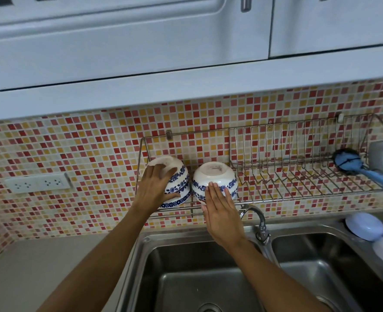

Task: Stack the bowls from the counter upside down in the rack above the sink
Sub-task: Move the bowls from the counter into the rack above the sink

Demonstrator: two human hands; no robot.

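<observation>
Two stacks of white bowls with blue flower bands stand upside down at the left end of the wire rack (pixel 276 194) on the tiled wall. My left hand (pixel 154 188) grips the top bowl of the left stack (pixel 177 176), which sits tilted over a lower bowl (pixel 181 199). The right bowl stack (pixel 215 176) stands beside it. My right hand (pixel 222 212) is flat with fingers straight, its fingertips touching the front of the right stack.
A double steel sink (pixel 186 266) lies below the rack with a tap (pixel 260 221) between the basins. A blue dish brush (pixel 352 163) lies in the rack's right end. Pale lids or dishes (pixel 366 226) sit right of the sink. A wall socket (pixel 37 183) is at left.
</observation>
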